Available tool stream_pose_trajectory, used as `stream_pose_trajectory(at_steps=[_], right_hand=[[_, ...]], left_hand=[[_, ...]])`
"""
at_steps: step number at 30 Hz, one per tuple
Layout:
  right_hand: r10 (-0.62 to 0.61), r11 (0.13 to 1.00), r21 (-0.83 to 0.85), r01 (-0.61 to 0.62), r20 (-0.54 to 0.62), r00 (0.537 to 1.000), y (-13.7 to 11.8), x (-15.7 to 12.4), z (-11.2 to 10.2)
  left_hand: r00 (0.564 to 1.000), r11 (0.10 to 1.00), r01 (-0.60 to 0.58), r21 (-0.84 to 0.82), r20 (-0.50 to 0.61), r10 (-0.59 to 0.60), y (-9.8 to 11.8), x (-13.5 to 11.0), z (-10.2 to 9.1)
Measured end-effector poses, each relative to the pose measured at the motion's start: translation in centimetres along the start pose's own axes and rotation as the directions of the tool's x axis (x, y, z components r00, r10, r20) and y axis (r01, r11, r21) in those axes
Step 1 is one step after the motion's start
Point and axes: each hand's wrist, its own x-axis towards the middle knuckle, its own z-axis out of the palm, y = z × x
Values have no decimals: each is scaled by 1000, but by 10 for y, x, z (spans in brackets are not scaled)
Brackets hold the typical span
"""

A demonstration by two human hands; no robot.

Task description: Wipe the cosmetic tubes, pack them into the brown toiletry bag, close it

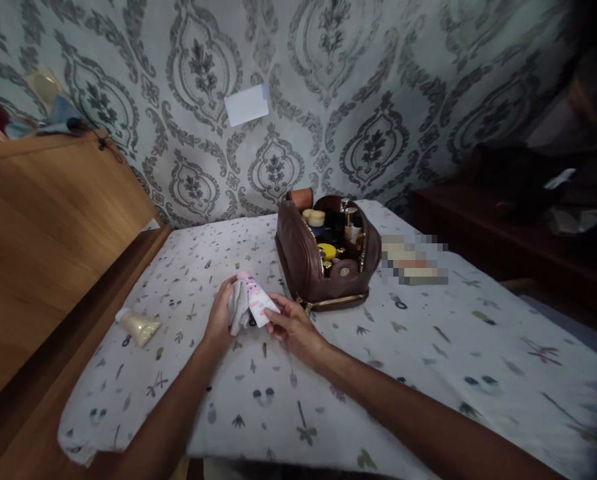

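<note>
Above the patterned cloth, my right hand [297, 328] pinches the lower end of a white and pink tube [259, 303]. My left hand [221, 308] is closed round a grey cloth [239, 308], which lies against the tube's left side near its pink top. Behind the hands and to the right stands a brown toiletry bag [298, 267], unzipped at the top. Several small bottles and jars show inside it, among them a yellow lid [327, 251] and a gold-capped bottle [350, 223].
A tube with beige contents [141, 327] lies at the left of the white printed sheet [288, 427]. Right of the bag is a blurred-out flat item [412, 261]. A wooden panel [58, 220] borders the left side; a patterned wall [323, 87] rises behind.
</note>
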Motion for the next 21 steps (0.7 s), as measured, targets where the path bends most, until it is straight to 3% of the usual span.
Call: stream_pose_trajectory(at_steps=[6,8,11,15,18,21], right_hand=[[1,999,43,-1,-2,1000,2,2,-2],[-11,1000,-13,12,5,1000,4,2,-2],[-61,993,-100,62,8,998,7,2,-3],[-116,978,-178,112,-13,993,9,4,-3],[-129,958,-258,122,-12,992,11,4,-2],[-127,938,-324,124,12,992,11,4,-2]], left_hand=[[1000,992,10,-129,-9,-12,2,1,9],[998,985,32,-171,64,-21,4,-4,14],[964,984,85,-157,263,-41,4,-13,17],[907,997,36,72,416,-63,-5,-21,11],[919,944,-127,304,393,-3,-9,-21,6],[922,864,-254,435,378,80,-6,-18,5]])
